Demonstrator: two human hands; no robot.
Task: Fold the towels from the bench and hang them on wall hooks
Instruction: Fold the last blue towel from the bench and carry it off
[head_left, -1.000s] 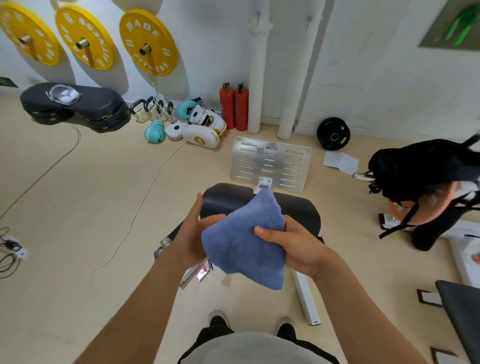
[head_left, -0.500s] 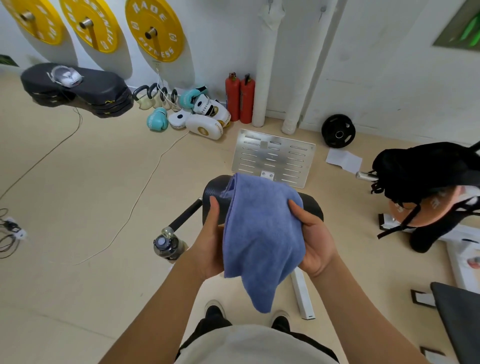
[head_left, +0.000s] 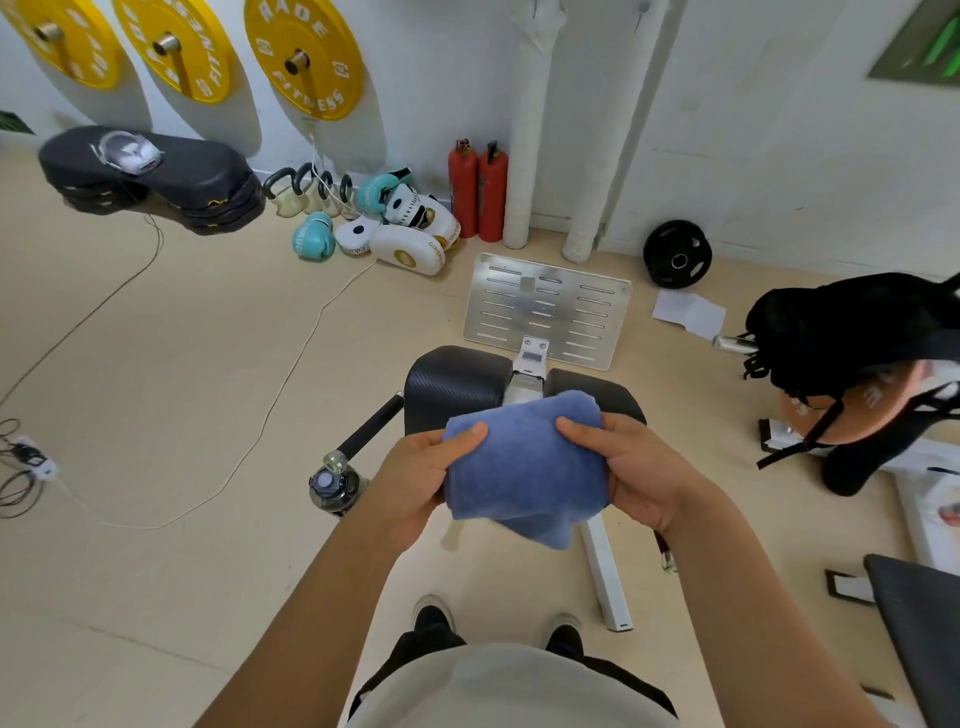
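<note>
Blue towel (head_left: 524, 462), soft and fuzzy, folded into a thick, roughly square pad with a rounded fold along the far edge and one loose corner drooping at the near right. Held in the air between both hands, above the near end of the bench (head_left: 457, 384). Left hand (head_left: 415, 478) gripping the towel's left edge, thumb lying on top, the other fingers hidden beneath the cloth. Right hand (head_left: 639, 467) gripping the right edge the same way, thumb flat on the upper face, fingers tucked under. Just beyond the hands, the bench's two black pads split by a white metal bracket, with a black bar sticking out toward the left. Below and left of the left hand, a clear water bottle (head_left: 332, 483) standing on the floor, contents impossible to make out. Beyond the bench, a slotted metal plate (head_left: 545, 306) lying flat. Far right of the right hand, a black backpack (head_left: 852, 332) slumped over an orange seat, interior not visible. Farther off by the wall, two red fire extinguishers (head_left: 478, 187), white and teal boxing gloves (head_left: 395, 228), a row of kettlebells (head_left: 306, 192), and yellow weight plates (head_left: 306, 57) mounted up on the wall.
</note>
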